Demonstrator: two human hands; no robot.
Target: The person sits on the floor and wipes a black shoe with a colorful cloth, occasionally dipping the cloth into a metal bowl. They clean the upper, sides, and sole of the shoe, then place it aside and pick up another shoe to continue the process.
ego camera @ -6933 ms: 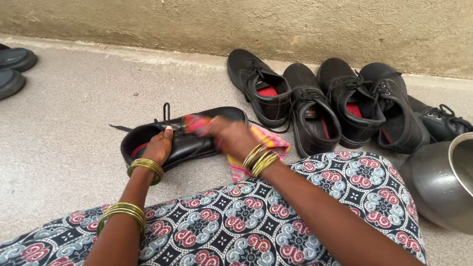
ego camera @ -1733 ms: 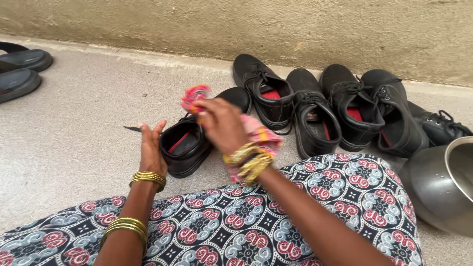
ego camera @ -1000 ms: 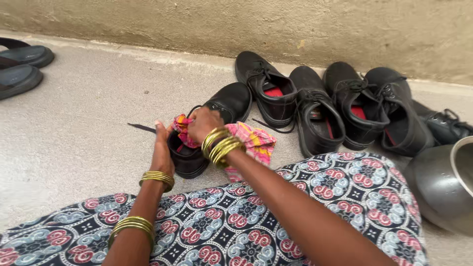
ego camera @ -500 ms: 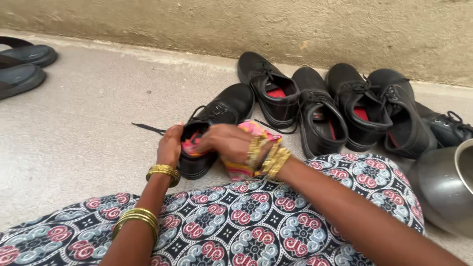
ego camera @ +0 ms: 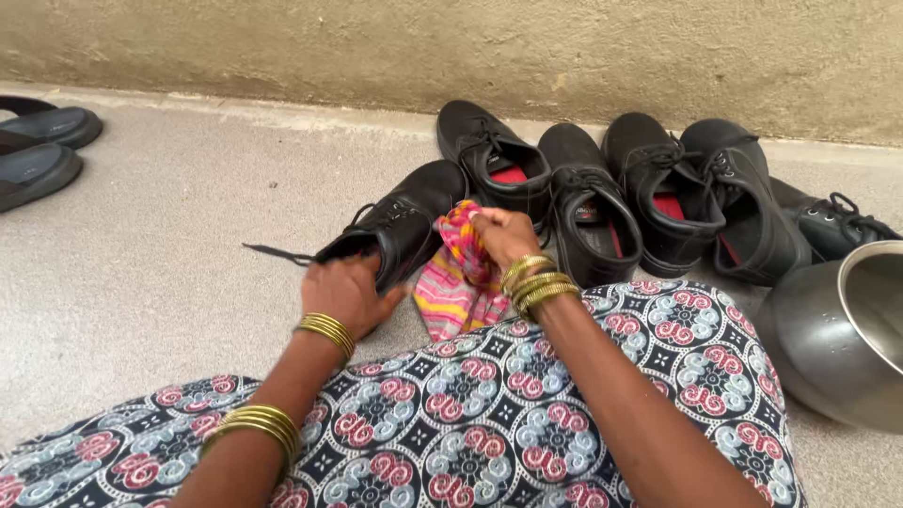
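My left hand [ego camera: 351,293] grips the heel end of a black lace-up shoe [ego camera: 406,218], which lies tilted on the floor with its toe pointing toward the wall. My right hand [ego camera: 503,235] is closed on a bunched pink and yellow striped cloth [ego camera: 457,282] held against the side of that shoe. The loose end of the cloth hangs down onto the floor by my knee. Gold bangles ring both wrists.
Several more black shoes [ego camera: 583,202] stand in a row against the beige wall [ego camera: 470,47]. A grey metal pot [ego camera: 842,334] sits at the right. Dark sandals [ego camera: 38,150] lie at the far left. My patterned dress [ego camera: 489,423] covers the foreground.
My right hand has drawn the cloth out of the shoe's opening and over to its right side. My left hand shifted round the heel and the shoe tipped.
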